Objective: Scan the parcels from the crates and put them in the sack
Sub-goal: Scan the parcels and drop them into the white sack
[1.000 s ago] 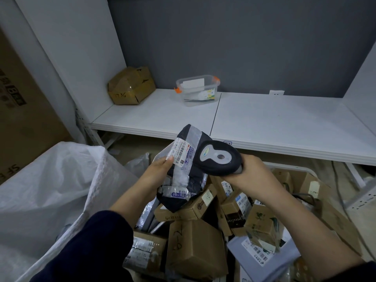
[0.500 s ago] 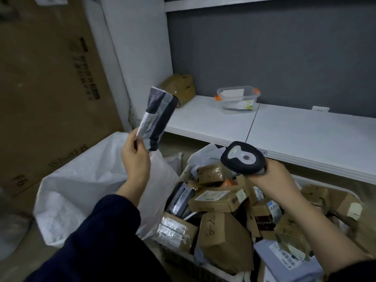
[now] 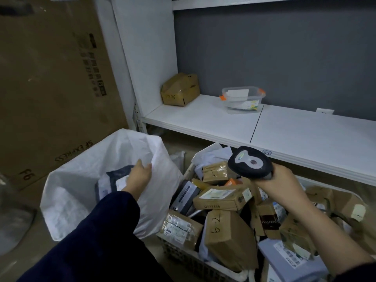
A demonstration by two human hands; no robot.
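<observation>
The white woven sack (image 3: 77, 192) stands open on the floor at the left. My left hand (image 3: 140, 175) hovers over its mouth with fingers straight, holding nothing. Just below that hand, inside the sack, lies a dark parcel with a white label (image 3: 114, 179). My right hand (image 3: 284, 186) grips the black and grey barcode scanner (image 3: 249, 163) above the white plastic crate (image 3: 183, 259). The crate is heaped with several brown cardboard parcels (image 3: 227, 237) and mailer bags.
A low white shelf (image 3: 213, 123) runs behind the crate, carrying a dented cardboard box (image 3: 180, 89) and a clear plastic container (image 3: 243, 98). A tall cardboard carton (image 3: 50, 82) stands against the wall behind the sack. A grey wall closes the back.
My left hand carried the dark parcel away from the scanner, lifted it over the sack, then lowered and released it inside. The right hand kept hold of the scanner.
</observation>
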